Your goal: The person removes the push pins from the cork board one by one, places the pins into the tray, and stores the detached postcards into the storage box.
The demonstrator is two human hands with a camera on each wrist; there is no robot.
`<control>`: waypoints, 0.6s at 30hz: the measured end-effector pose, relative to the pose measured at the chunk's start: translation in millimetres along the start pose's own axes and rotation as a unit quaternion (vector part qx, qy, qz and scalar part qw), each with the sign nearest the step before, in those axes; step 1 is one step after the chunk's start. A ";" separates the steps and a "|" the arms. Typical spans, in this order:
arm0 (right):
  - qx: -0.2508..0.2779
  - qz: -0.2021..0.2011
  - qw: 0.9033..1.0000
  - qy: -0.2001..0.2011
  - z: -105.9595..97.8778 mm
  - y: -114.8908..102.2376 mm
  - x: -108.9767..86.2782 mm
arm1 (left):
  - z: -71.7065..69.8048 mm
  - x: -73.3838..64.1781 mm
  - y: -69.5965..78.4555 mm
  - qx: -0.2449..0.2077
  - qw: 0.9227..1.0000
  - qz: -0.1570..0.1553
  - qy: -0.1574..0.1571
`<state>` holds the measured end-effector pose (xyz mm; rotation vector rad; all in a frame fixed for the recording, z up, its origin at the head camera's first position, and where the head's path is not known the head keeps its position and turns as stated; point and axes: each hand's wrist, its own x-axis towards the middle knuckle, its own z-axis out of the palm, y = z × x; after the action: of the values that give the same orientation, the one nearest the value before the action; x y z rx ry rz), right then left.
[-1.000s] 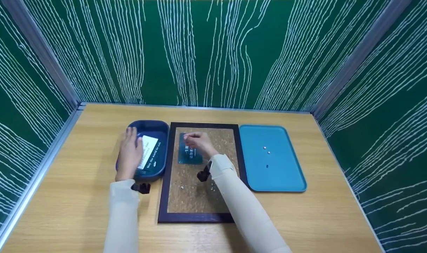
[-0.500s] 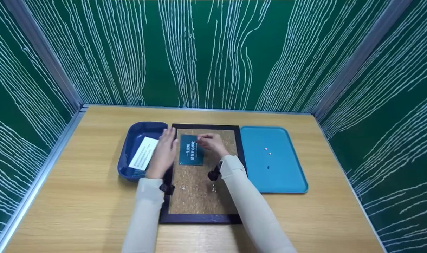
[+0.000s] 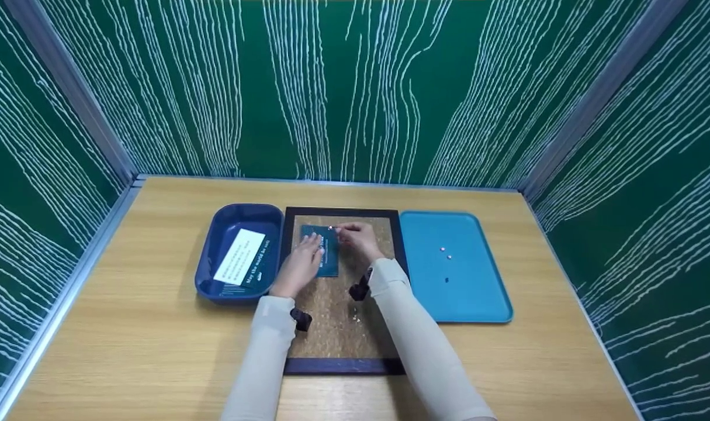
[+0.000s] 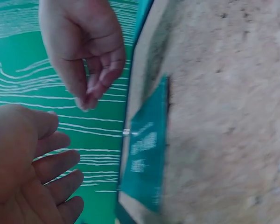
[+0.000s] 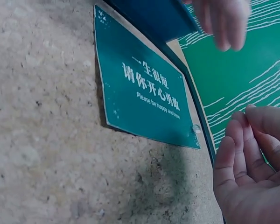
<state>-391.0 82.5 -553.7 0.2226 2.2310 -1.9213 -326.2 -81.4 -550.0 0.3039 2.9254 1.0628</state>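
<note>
A teal card with white lettering lies flat on the framed cork board. A small clear pushpin stands at its upper right corner. My left hand hovers over the card's left part, fingers extended and palm empty in the left wrist view. Just right of the card's upper right corner is my right hand. Its fingers are curled, thumb against the index finger, and nothing shows between them. Several loose clear pushpins lie lower on the cork.
A navy bin stands left of the board, holding a white printed card and a dark green card. To the right is a flat blue tray with a few tiny items. Green patterned panels enclose the table.
My left hand has moved right, from the navy bin to over the teal card. My right hand has shifted right along the card's top edge, past its right corner, where a pushpin now shows.
</note>
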 end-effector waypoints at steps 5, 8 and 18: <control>-0.006 0.016 1.000 0.014 2.3 5.2 9.0 | 8.9 4.9 -8.8 -0.004 1.000 0.007 -0.018; -0.013 0.026 0.999 0.019 3.0 7.8 14.8 | 12.4 7.8 -12.0 -0.005 1.000 0.008 -0.022; -0.045 0.033 0.998 0.021 5.0 12.5 26.0 | 21.2 18.3 -16.8 0.022 0.998 0.012 -0.065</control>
<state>-413.1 79.2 -572.6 0.3219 2.2991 -1.7943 -345.5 -77.1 -576.1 0.3939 2.8395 0.9440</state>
